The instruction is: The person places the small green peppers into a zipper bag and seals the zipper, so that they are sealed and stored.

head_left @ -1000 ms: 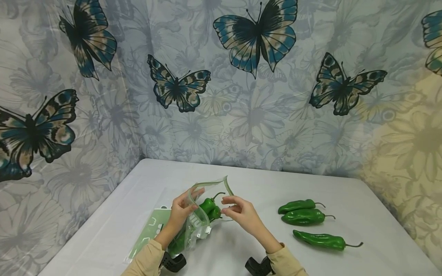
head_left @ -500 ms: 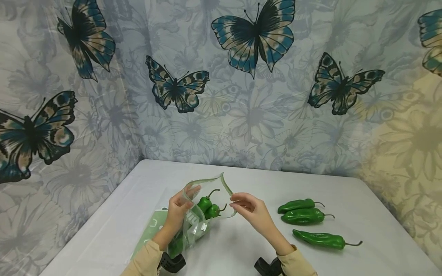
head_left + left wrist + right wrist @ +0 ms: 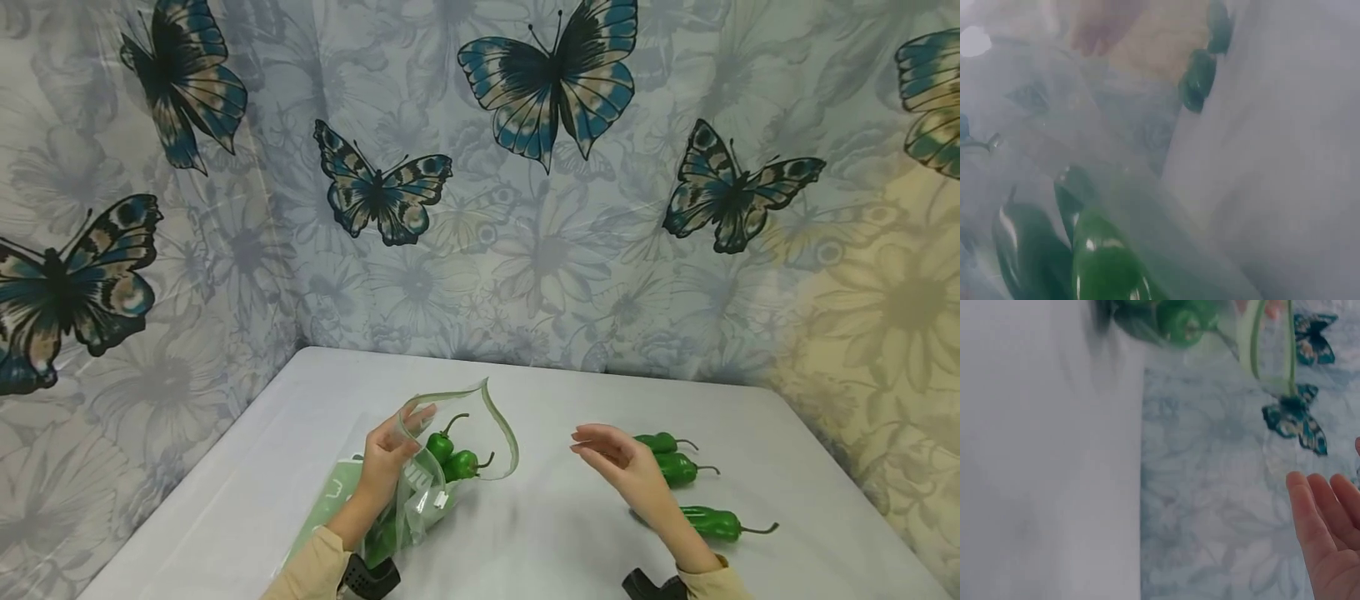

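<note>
My left hand (image 3: 386, 454) grips one side of the mouth of a clear zip bag (image 3: 423, 492) with a green seal strip. The mouth gapes toward the right, and green peppers (image 3: 462, 465) lie inside with their stems pointing out. Through the plastic in the left wrist view, glossy peppers (image 3: 1107, 256) fill the lower left. My right hand (image 3: 622, 462) is in the air right of the bag, fingers loosely extended and holding nothing, as its palm (image 3: 1335, 550) in the right wrist view also shows. It partly covers the loose peppers on the right.
Two peppers (image 3: 678, 469) lie side by side on the white table (image 3: 540, 533), and another pepper (image 3: 716, 523) lies nearer the front. A flat green-printed bag (image 3: 322, 504) is under my left forearm. Butterfly-patterned cloth (image 3: 555, 250) hangs behind the table.
My right hand has let go of the bag's edge and moved right toward the loose peppers. The left hand keeps its hold, and the bag's mouth stays spread.
</note>
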`<state>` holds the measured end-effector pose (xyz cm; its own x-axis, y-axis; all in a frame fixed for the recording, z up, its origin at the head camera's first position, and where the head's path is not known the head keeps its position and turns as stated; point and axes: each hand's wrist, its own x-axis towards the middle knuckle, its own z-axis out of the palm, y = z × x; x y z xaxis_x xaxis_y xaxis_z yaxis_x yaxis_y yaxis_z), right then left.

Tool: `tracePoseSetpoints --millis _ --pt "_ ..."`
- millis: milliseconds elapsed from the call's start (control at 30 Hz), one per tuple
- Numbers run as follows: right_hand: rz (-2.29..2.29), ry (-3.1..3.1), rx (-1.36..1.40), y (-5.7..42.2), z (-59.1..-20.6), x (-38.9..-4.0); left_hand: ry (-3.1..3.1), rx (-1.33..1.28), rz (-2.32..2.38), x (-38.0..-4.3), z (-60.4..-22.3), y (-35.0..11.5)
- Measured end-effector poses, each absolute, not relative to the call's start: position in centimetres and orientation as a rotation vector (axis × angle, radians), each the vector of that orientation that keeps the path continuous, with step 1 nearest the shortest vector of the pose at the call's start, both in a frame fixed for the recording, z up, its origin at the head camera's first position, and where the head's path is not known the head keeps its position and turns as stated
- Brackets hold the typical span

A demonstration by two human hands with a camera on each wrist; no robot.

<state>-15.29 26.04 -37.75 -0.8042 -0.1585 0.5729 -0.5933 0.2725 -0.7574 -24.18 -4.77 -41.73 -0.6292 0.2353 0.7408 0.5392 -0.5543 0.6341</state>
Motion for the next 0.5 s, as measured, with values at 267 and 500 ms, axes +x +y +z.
tracePoseSetpoints --millis 267,500 --pt "1.526 -2.184 0.698 32.2 -38.1 -13.5 -1.369 -1.218 -2.311 -24.4 -41.7 -4.8" --pt "1.552 -2.368 0.754 37.5 -39.0 -11.4 -1.372 -1.138 -2.306 -24.8 -42.0 -5.3"
